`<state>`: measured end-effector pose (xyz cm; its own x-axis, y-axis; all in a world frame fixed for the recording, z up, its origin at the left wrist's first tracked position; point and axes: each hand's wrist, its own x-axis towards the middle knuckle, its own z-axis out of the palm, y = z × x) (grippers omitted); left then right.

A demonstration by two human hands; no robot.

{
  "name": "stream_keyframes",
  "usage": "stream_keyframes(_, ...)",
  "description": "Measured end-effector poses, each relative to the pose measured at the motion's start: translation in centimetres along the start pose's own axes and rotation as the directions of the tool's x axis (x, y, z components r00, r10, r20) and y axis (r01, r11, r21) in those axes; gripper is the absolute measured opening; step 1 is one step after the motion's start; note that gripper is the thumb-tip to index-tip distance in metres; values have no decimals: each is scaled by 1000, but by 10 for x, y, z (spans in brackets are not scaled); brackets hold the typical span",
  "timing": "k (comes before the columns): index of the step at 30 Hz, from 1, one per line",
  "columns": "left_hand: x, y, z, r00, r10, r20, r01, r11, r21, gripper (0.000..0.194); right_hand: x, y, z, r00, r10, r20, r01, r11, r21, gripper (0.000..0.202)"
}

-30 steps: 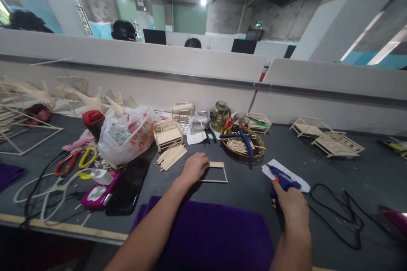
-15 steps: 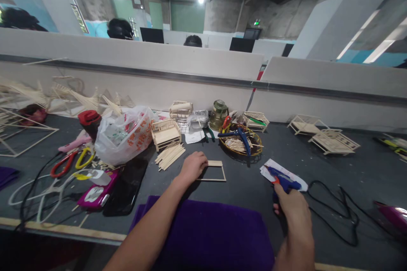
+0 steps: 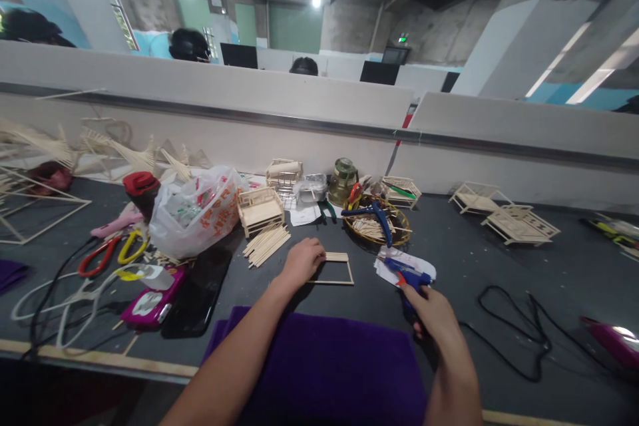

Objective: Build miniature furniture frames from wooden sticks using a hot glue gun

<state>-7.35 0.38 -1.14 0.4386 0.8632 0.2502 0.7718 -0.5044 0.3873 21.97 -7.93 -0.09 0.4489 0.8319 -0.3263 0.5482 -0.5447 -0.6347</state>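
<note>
My left hand (image 3: pixel 305 259) is closed on the far left part of a small rectangular frame of wooden sticks (image 3: pixel 343 257), which lies on the dark table; its left side is hidden behind the hand. In my right hand (image 3: pixel 430 309) is a blue glue gun (image 3: pixel 410 274) with an orange trigger, its nozzle pointing left toward the stick frame. Under the gun's front lies a piece of white paper (image 3: pixel 383 273). A pile of loose wooden sticks (image 3: pixel 267 244) rests just beyond my left hand.
A wicker basket (image 3: pixel 404 239) holds sticks and blue-handled pliers. Small stick furniture models (image 3: pixel 522 223) stand at the right. Toward the left are a plastic bag (image 3: pixel 194 213), scissors (image 3: pixel 100 256) and a black phone (image 3: pixel 197 299). Purple cloth (image 3: pixel 329 366) lies in front. A black cord (image 3: pixel 534 339) trails rightward.
My right hand has moved left with the glue gun, closer to the stick frame, and the white paper has shifted left too. My left hand stays on the frame.
</note>
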Motion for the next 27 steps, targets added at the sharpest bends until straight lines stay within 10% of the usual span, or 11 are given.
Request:
stream_keyframes(11,0,-2,4,1000,13,-14,-13,1000,4,13,2,4,2,984,-60,-168,18,971,-237,48)
stream_keyframes(27,0,-3,5,1000,10,-14,-9,1000,19,14,-6,6,-4,960,137,-244,-108,986,128,68)
